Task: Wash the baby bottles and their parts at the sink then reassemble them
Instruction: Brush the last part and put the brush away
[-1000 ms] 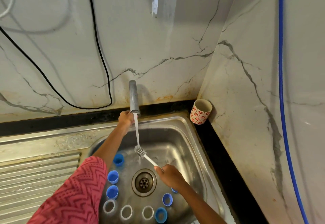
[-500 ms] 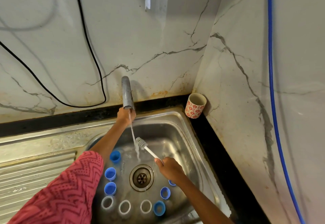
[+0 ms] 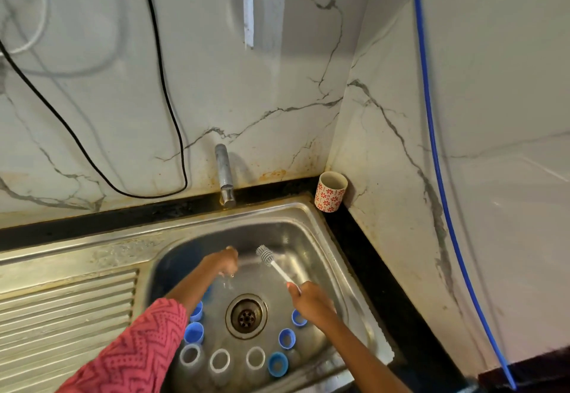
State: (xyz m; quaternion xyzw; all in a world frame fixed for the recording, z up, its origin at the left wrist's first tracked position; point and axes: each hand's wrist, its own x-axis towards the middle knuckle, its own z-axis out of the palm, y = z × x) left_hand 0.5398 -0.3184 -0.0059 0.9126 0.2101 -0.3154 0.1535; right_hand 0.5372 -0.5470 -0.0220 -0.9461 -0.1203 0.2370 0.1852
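You are early in the job. Your right hand (image 3: 311,300) holds the bottle brush (image 3: 273,264) by its white handle, fingers curled round the end, with the bristled head raised over the back of the sink (image 3: 311,226) and touching nothing. Your left hand (image 3: 223,264) hangs low in the basin below the tap (image 3: 225,176); its fingers point down and seem to hold nothing, though motion blur keeps me from being sure of that. No stream shows from the tap now.

The parts all sit on the sink floor around the drain (image 3: 246,315). Three clear bottles (image 3: 219,361) stand open-mouthed in a row along the near wall. Blue caps (image 3: 193,332) lie beside your left sleeve (image 3: 132,352), and blue rings (image 3: 287,338) lie on the right, one partly under your right wrist. No teats are visible to me.

Judging from this, nothing is reassembled: every bottle stands bare, and no piece has been set aside on the draining board (image 3: 68,306). I cannot tell whether any part has been scrubbed or rinsed. What is left looks like most of the work: brush each bottle, clean caps and rings, rinse, then screw the sets together. A patterned cup (image 3: 330,192) stands on the desk in the corner, well apart.
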